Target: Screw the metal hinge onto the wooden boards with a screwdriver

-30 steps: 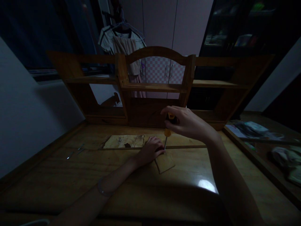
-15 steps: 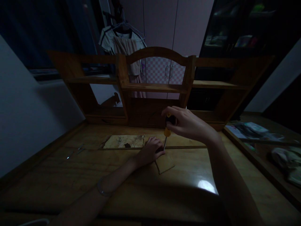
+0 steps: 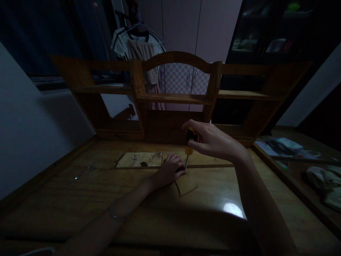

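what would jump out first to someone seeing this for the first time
The right hand at centre grips a yellow and black screwdriver held upright, tip down on the wooden desk. The left hand rests beside the tip, against a small wooden piece. Behind stands an arched wooden shelf unit.

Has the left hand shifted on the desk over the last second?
No. The left hand stays pressed down beside the small wooden piece, just under the groove in the desk, next to the screwdriver tip.
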Available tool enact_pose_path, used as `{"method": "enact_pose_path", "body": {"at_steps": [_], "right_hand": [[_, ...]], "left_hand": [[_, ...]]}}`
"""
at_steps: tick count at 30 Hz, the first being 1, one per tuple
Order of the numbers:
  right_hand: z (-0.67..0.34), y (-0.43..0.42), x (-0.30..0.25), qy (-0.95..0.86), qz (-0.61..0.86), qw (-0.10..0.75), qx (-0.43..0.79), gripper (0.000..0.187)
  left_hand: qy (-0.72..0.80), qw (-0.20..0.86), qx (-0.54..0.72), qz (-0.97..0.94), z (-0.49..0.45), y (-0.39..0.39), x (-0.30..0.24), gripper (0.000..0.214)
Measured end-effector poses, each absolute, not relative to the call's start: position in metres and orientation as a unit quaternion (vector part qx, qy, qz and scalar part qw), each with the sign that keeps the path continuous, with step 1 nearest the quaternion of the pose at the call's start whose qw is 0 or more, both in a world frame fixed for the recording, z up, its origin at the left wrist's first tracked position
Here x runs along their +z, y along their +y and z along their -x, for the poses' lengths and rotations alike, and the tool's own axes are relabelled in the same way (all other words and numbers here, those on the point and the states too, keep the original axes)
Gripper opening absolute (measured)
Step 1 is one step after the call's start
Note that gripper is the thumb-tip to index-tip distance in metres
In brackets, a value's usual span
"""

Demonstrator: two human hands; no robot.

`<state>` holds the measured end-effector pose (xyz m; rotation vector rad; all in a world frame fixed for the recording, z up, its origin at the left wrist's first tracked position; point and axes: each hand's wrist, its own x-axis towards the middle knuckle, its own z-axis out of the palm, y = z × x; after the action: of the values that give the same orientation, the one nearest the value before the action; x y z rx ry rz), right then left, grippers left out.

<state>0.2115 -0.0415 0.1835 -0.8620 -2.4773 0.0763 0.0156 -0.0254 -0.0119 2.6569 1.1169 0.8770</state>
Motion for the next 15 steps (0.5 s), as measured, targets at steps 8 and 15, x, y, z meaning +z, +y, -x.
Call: {"method": "enact_pose_path", "body": {"at_steps": [8,15], "right_hand": [[-0.2097,-0.0381,0.1810,-0.905,0.326,0.274,0.010,0.011],[-0.2137,-0.0417,0.1854,-0.909,0.333,0.248,0.034,0.025]], "left_hand": [[0.363,0.066,0.289,-0.883,-0.0148,-0.0232,-0.0134,0.016],[0.358,0.071,0.268,-0.891,-0.0145,-0.0193,-0.0146,0.010]]}}
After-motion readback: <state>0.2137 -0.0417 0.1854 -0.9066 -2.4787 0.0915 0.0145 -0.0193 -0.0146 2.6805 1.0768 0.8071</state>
